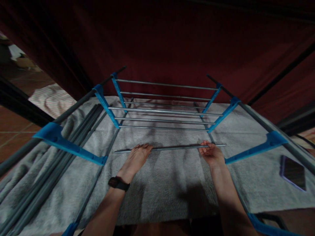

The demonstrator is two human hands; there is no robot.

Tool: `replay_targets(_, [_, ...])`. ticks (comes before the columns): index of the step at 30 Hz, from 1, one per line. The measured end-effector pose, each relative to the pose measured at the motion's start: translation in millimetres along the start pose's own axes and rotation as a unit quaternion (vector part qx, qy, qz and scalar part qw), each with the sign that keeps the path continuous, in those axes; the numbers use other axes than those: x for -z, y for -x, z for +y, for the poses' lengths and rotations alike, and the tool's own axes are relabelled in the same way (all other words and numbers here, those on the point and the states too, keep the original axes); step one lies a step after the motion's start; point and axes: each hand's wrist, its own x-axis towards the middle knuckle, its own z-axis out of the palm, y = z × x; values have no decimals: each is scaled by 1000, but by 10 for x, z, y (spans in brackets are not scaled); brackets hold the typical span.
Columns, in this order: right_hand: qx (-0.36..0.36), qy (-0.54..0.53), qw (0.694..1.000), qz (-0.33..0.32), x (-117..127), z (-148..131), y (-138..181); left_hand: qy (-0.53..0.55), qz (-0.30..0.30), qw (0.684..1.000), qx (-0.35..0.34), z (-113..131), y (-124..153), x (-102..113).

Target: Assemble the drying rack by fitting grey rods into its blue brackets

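Both my hands hold one thin grey metal rod point(176, 148) level across the middle of a rack frame. My left hand point(137, 157), a black watch on its wrist, grips the rod near its left end with fingers curled over it. My right hand point(211, 153) pinches the rod near its right end, palm turned up. The rack point(162, 109) has blue plastic brackets and grey tubes. Several rods sit fitted between the far brackets, just beyond the one I hold. A blue bracket point(70, 146) lies left of my left hand and another point(256, 150) right of my right hand.
A grey fleecy blanket point(162, 186) lies under the rack. Several loose grey tubes point(61, 160) rest on its left side. A phone in a purple case point(294, 172) lies at the right. A dark red curtain point(172, 42) hangs behind. Tiled floor shows at the left.
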Motion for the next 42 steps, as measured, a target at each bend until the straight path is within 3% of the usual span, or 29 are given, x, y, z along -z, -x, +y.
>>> replay_targets(42, [1, 0, 1000, 14, -10, -6, -11, -11, 2, 1000, -7, -11, 2, -2])
